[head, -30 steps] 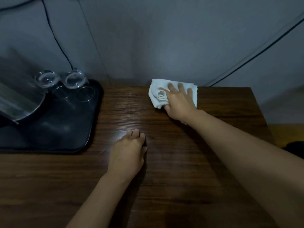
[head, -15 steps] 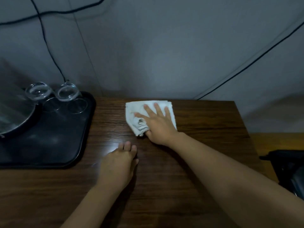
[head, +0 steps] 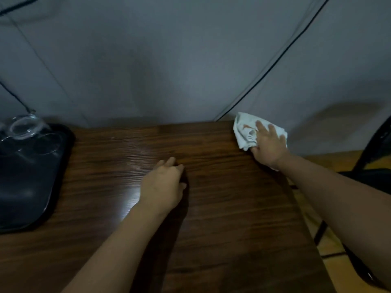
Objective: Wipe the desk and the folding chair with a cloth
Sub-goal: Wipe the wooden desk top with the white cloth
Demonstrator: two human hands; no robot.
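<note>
Dark brown wood-grain worktop (head: 222, 197) stands against grey wall. Right hand (head: 267, 144), fingers spread and straight, presses crumpled white cloth (head: 245, 132) down at far right corner of worktop. Left hand (head: 163, 187) rests palm down mid-worktop, fingers loosely bent, holding nothing. Black plastic tray (head: 31, 187) with clear glasses (head: 25, 126) sits at left. Black metal folding chair (head: 378, 157) partly visible beside worktop at right, neither hand on it. Judgement: worktop wipe under way, near side likely left; chair wipe not yet started.
</note>
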